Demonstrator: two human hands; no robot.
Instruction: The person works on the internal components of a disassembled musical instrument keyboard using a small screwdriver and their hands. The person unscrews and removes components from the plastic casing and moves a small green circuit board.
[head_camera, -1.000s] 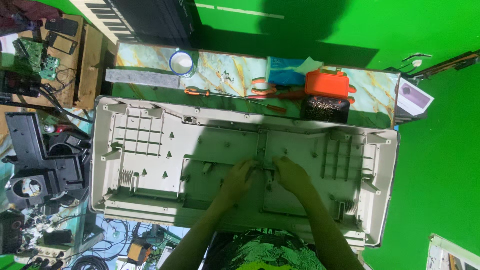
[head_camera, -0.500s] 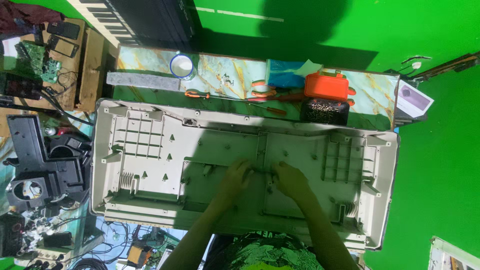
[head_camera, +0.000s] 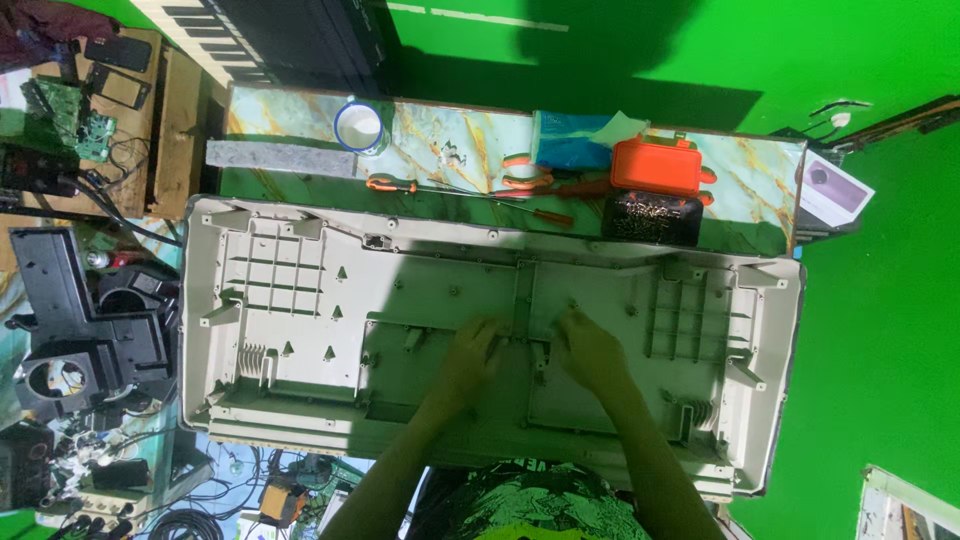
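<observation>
A: Where does the head view look from?

B: From above, worn on the person's head, facing almost straight down over both forearms onto the big pale plastic shell (head_camera: 480, 340).

A: How near is it?

B: Near enough that the shell spans most of the width, with the marbled worktop (head_camera: 450, 140) along the top edge behind it.

A: Anything at the borders?

B: Green flooring on the right, black parts and cables on the left. There is one view only, so nothing overlaps.

Both forearms reach forward, hands side by side and palm-down.
The left hand (head_camera: 468, 352) and right hand (head_camera: 590, 350) lie near each other with fingers curled downward; neither grip visibly closes on anything.
</observation>
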